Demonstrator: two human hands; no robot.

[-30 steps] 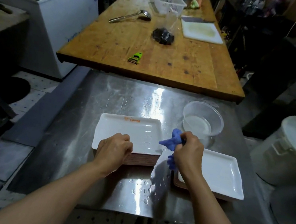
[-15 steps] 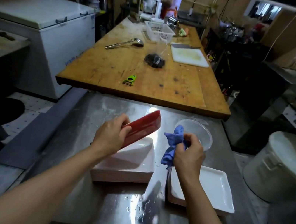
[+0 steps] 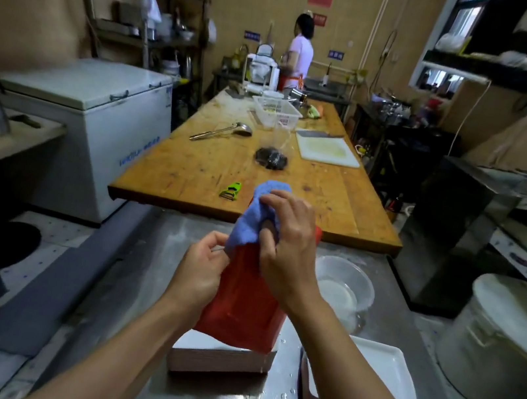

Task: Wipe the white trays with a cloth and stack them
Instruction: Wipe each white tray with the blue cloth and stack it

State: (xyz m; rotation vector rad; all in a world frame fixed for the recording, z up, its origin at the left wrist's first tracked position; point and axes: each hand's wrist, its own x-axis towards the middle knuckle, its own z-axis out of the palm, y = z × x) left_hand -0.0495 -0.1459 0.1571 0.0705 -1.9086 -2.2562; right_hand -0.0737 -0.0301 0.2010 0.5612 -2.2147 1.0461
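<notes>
I stand at a wet steel surface (image 3: pixel 144 287) that butts against a long wooden table (image 3: pixel 322 191) running down a tiled kitchen. A white chest freezer (image 3: pixel 94 124) sits to the left, shelves of pots behind it, and one person (image 3: pixel 299 56) works at the far end with their back to me.

My left hand (image 3: pixel 200 275) holds one tray (image 3: pixel 245 303) upright, red underside toward me, fingers curled round its left edge. My right hand (image 3: pixel 285 247) presses one blue cloth (image 3: pixel 257 219) against the tray's top, fingers bent into the cloth and pinching it against the tray.

Under the raised tray lies one stack (image 3: pixel 219 358) of trays; how many it holds I cannot tell. Just right of it lies one more white tray (image 3: pixel 393 375), face up, on something else. One clear bowl (image 3: pixel 344 288) with water stands beyond it, and one white bucket (image 3: pixel 505 344) further right.

On the wood I count one ladle (image 3: pixel 222 132), one green peeler (image 3: pixel 231 191), one white basket (image 3: pixel 276 110), one cutting board (image 3: pixel 327 149) and one dark bundle (image 3: pixel 271 158).
</notes>
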